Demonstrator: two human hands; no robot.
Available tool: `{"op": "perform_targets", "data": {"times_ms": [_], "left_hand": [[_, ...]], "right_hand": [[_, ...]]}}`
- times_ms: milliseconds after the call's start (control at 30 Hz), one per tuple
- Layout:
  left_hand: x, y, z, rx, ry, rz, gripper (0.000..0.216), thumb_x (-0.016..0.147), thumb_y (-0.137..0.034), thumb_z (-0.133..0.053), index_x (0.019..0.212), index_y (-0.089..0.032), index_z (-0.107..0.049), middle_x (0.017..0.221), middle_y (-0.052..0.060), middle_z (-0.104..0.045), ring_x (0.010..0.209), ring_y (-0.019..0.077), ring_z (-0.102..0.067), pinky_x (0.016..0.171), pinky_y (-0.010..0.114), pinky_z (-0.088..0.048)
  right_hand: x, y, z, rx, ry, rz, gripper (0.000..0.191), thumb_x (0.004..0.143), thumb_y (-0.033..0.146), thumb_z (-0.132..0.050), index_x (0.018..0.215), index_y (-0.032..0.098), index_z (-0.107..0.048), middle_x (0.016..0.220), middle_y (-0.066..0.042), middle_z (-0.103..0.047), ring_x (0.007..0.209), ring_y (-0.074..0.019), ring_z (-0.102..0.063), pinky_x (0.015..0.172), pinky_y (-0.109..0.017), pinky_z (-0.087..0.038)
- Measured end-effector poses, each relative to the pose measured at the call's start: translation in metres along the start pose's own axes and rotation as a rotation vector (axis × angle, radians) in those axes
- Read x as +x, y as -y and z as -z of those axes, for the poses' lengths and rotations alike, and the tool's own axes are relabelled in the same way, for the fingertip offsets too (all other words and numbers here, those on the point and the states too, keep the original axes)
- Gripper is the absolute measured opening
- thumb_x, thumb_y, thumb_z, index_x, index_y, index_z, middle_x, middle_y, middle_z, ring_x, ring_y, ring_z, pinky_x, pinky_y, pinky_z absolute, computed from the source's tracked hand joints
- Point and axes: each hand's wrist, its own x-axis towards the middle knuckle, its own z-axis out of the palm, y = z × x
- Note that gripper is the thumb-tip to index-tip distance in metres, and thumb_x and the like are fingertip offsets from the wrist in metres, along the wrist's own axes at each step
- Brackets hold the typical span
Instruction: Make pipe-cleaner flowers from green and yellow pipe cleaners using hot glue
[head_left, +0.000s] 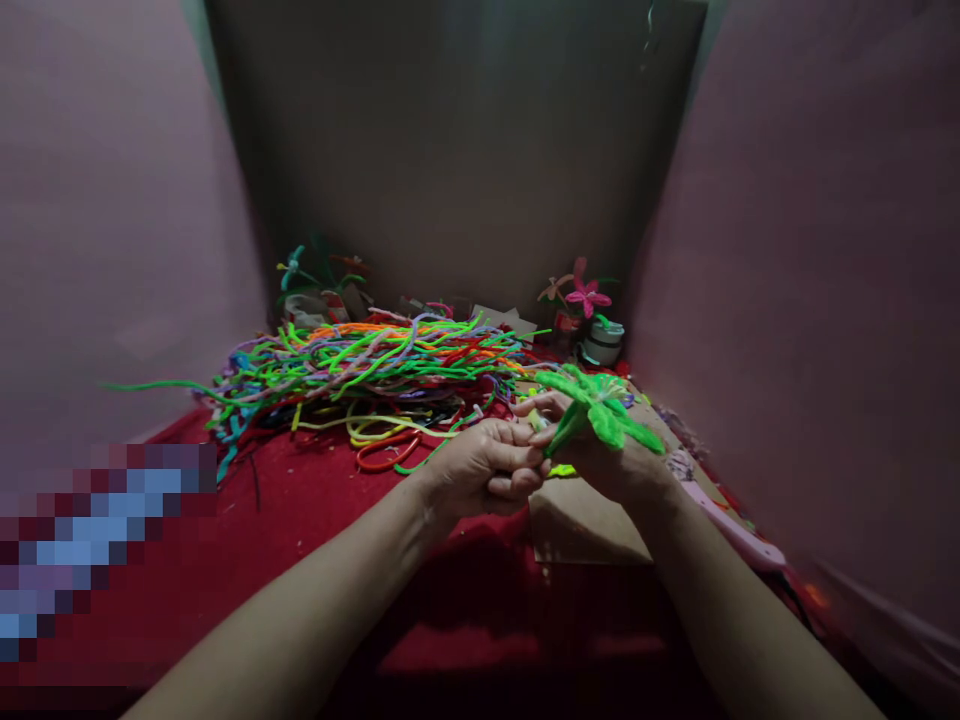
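The head camera is looking forward and down, hovering close above the left hand (487, 466) and right hand (609, 458), facing the bench (300, 525) and cardboard backdrop (465, 150).

Multicoloured pipe cleaner pile (375, 365): beyond and left of the grip (541, 445), on red cloth (315, 500). Pink pipe-cleaner flower (587, 295) and small jar (604, 342): beyond it, slightly right. Cardboard piece (585, 530): just beneath.

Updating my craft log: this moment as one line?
left hand, right hand: both grip green flower | behind: pipe-cleaner pile | underneath: red cloth
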Motion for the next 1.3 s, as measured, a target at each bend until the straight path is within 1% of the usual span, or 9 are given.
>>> {"op": "perform_targets", "data": {"times_ms": [167, 300, 400, 500, 700, 1000, 1067, 1167, 1300], "left_hand": [[0.001, -0.002, -0.002, 0.197, -0.139, -0.121, 0.023, 0.073, -0.031, -0.063, 0.065, -0.013, -0.051, 0.051, -0.004, -0.048, 0.032, 0.0007, -0.027, 0.032, 0.015, -0.022], [0.004, 0.005, -0.009, 0.755, -0.491, -0.489, 0.015, 0.079, -0.029, -0.055, 0.082, -0.016, -0.062, 0.065, 0.001, -0.060, 0.051, 0.0097, -0.052, 0.053, 0.023, -0.041], [0.005, 0.014, -0.007, 1.099, -0.650, -0.703, 0.021, 0.079, -0.025, -0.053, 0.096, -0.019, -0.065, 0.082, 0.006, -0.064, 0.075, 0.0151, -0.058, 0.073, 0.026, -0.042], [0.005, 0.018, -0.004, 1.148, -0.664, -0.724, 0.017, 0.081, -0.024, -0.051, 0.088, -0.020, -0.066, 0.071, 0.004, -0.061, 0.067, 0.0131, -0.056, 0.069, 0.023, -0.041], [0.003, 0.003, -0.012, 0.581, -0.516, -0.486, 0.022, 0.078, -0.026, -0.055, 0.058, -0.016, -0.056, 0.048, -0.003, -0.051, 0.036, 0.0041, -0.038, 0.038, 0.018, -0.029], [0.002, 0.002, 0.004, 0.210, -0.137, -0.236, 0.021, 0.069, -0.031, -0.065, 0.067, -0.011, -0.056, 0.042, -0.005, -0.046, 0.028, 0.0016, -0.029, 0.031, 0.016, -0.017], [0.002, 0.000, 0.006, 0.251, -0.108, -0.205, 0.023, 0.069, -0.032, -0.064, 0.064, -0.013, -0.052, 0.044, -0.005, -0.048, 0.028, 0.0017, -0.029, 0.032, 0.016, -0.018], [0.003, -0.001, 0.005, 0.523, -0.243, -0.260, 0.024, 0.075, -0.033, -0.058, 0.061, -0.014, -0.050, 0.049, -0.004, -0.049, 0.034, 0.0032, -0.035, 0.036, 0.017, -0.025], [0.006, 0.007, 0.001, 1.061, -0.518, -0.662, 0.014, 0.079, -0.025, -0.051, 0.069, -0.016, -0.057, 0.057, -0.002, -0.050, 0.051, 0.0074, -0.043, 0.052, 0.019, -0.035]], "right_hand": [[-0.003, -0.002, -0.011, 0.082, -0.201, 0.095, 0.019, 0.059, 0.018, -0.074, 0.075, 0.026, -0.068, 0.100, -0.001, -0.063, 0.084, -0.0194, -0.058, 0.070, -0.033, -0.048], [-0.004, -0.001, -0.022, 0.081, -0.362, 0.158, 0.014, 0.064, 0.022, -0.070, 0.077, 0.027, -0.068, 0.088, -0.001, -0.064, 0.086, -0.0216, -0.057, 0.077, -0.037, -0.045], [-0.004, 0.001, -0.028, -0.044, -0.420, 0.124, 0.003, 0.067, 0.025, -0.067, 0.069, 0.027, -0.068, 0.078, -0.002, -0.065, 0.087, -0.0229, -0.057, 0.082, -0.038, -0.042], [-0.003, -0.001, -0.029, -0.051, -0.382, 0.082, 0.004, 0.069, 0.027, -0.066, 0.067, 0.028, -0.069, 0.076, -0.002, -0.065, 0.083, -0.0223, -0.057, 0.082, -0.038, -0.041], [0.000, -0.003, -0.020, 0.074, -0.188, 0.033, 0.013, 0.068, 0.032, -0.068, 0.078, 0.025, -0.071, 0.079, -0.003, -0.065, 0.072, -0.0190, -0.057, 0.066, -0.034, -0.044], [-0.003, 0.007, -0.010, 0.027, -0.023, 0.033, 0.019, 0.064, 0.035, -0.072, 0.079, 0.023, -0.070, 0.082, -0.003, -0.066, 0.065, -0.0158, -0.056, 0.058, -0.030, -0.044], [-0.003, 0.005, -0.013, -0.003, -0.082, 0.041, 0.022, 0.064, 0.034, -0.071, 0.083, 0.024, -0.069, 0.077, -0.002, -0.066, 0.064, -0.0164, -0.057, 0.058, -0.031, -0.045], [-0.002, 0.001, -0.017, -0.056, -0.235, 0.112, 0.025, 0.066, 0.030, -0.070, 0.090, 0.025, -0.067, 0.075, -0.001, -0.065, 0.066, -0.0161, -0.057, 0.060, -0.030, -0.044], [-0.002, 0.002, -0.024, -0.147, -0.340, 0.147, 0.014, 0.069, 0.031, -0.066, 0.079, 0.022, -0.068, 0.070, -0.002, -0.063, 0.067, -0.0165, -0.055, 0.060, -0.029, -0.041]]}}
